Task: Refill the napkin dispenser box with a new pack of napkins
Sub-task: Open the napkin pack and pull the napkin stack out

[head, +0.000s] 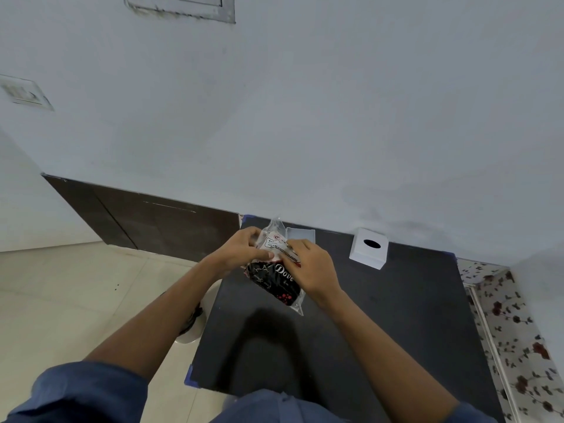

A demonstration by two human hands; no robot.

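A napkin pack (276, 277) in clear plastic with a black and red printed wrapper is held up over the black table (381, 315). My left hand (241, 250) pinches its upper left edge, and my right hand (311, 270) grips its upper right side by the white label. Behind the pack stands the open white dispenser box base (302, 233), partly hidden by the pack and my hands. The white dispenser lid (368, 248), with a dark oval slot on top, sits apart at the table's back right.
A pale wall rises directly behind the table. Dark brown skirting (146, 221) and beige floor tiles (76, 300) lie to the left. A floral-patterned surface (512, 331) borders the table's right edge. A white round object (192, 328) sits on the floor by the table's left edge.
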